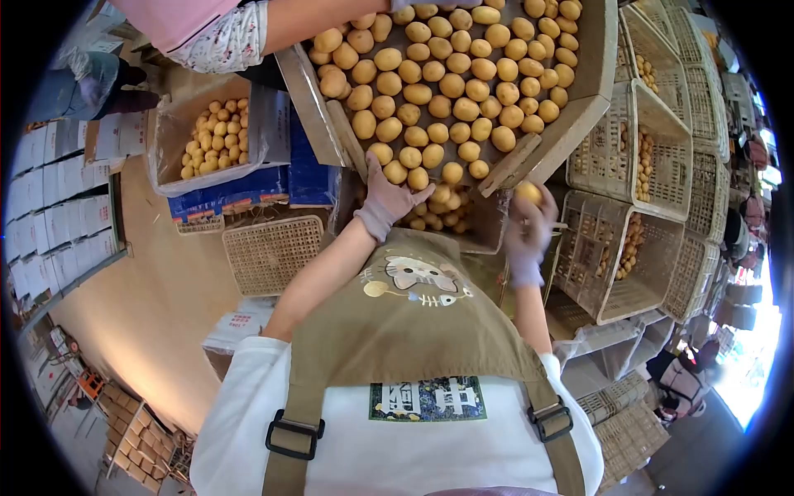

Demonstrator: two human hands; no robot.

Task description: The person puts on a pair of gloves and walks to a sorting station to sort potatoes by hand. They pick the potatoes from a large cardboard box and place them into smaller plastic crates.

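Many small yellow potatoes [452, 84] lie spread over a sorting table [591, 124] with raised wooden sides. My left hand [389, 198], in a pale glove, is at the table's near lip beside the lowest potatoes, thumb apart from the fingers, with nothing visible in it. My right hand [529, 236], gloved and blurred by motion, is right of the lip and holds a potato [528, 194] at its fingertips. Between my hands, below the lip, a lined container [484, 241] holds more potatoes, partly hidden by my left hand and apron.
Plastic crates [595, 248] with potatoes stand stacked on the right. At left are a lined box [161, 161] of potatoes and an upturned crate [273, 252]. Another person's arm [322, 25] reaches over the table's far side. White cartons [58, 223] stand farther left.
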